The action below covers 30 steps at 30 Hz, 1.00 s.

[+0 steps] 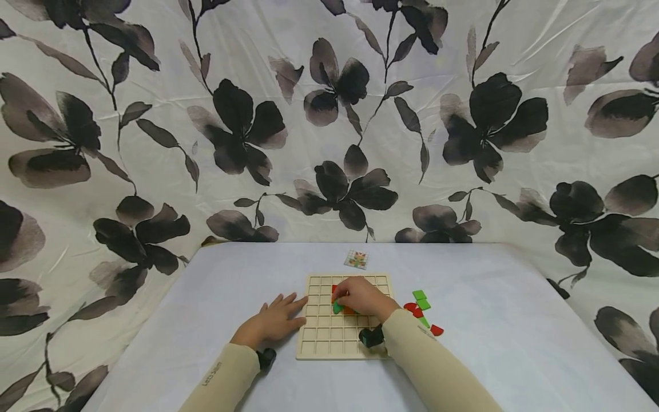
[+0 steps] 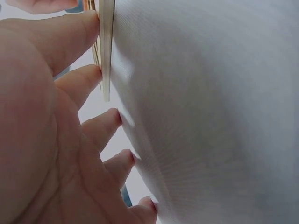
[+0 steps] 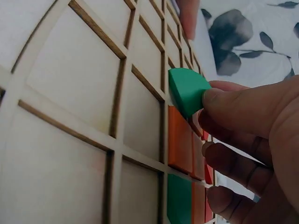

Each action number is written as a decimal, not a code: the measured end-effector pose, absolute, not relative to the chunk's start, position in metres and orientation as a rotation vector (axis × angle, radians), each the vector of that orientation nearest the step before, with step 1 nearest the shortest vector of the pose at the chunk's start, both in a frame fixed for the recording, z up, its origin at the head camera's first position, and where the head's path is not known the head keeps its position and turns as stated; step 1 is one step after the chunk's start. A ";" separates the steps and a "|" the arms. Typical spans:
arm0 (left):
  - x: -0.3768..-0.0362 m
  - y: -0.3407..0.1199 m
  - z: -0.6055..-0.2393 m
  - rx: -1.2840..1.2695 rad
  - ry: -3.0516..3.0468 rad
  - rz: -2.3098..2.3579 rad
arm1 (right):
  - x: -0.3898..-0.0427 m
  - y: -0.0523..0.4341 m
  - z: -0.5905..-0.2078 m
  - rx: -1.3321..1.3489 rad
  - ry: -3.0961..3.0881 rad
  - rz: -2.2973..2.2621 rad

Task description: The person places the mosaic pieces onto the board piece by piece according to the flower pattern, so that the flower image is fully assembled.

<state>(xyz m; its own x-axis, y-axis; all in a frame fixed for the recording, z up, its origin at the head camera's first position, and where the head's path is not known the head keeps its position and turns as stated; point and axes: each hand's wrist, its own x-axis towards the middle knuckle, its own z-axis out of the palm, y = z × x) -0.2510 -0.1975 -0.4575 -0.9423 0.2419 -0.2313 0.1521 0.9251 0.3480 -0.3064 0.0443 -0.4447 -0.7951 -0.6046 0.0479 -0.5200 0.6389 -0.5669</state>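
A pale wooden grid board (image 1: 329, 346) lies flat on the table. My right hand (image 1: 362, 294) is over its upper middle, pinching a green quarter-circle piece (image 3: 189, 88) between thumb and index finger. That piece is tilted, close beside an orange piece (image 3: 180, 140) set in the grid. Another green piece (image 3: 179, 198) and some red pieces sit around the orange ones, partly hidden by my fingers. With fingers spread, my left hand (image 1: 275, 320) rests at the board's left side. Its thumb and index fingertip touch the board's edge (image 2: 106, 51) in the left wrist view.
Right of the board lie loose green squares (image 1: 419, 295), red rounded pieces (image 1: 412, 308) and another red piece (image 1: 436, 330). A small card with a coloured picture (image 1: 356, 259) lies beyond the board. Behind the white table (image 1: 231, 274) hangs a flower-patterned cloth (image 1: 288, 131).
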 end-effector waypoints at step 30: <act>-0.251 -0.198 -0.459 0.289 2.807 0.470 | -0.281 0.031 -0.450 -1.100 3.030 -0.295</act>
<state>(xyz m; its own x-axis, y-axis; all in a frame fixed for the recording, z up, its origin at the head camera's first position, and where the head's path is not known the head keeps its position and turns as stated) -0.2515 -0.1983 -0.4593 -0.9408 0.2398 -0.2395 0.1486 0.9271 0.3441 -0.2807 0.0312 -0.4504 -0.7652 -0.6258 0.1510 -0.6432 0.7532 -0.1379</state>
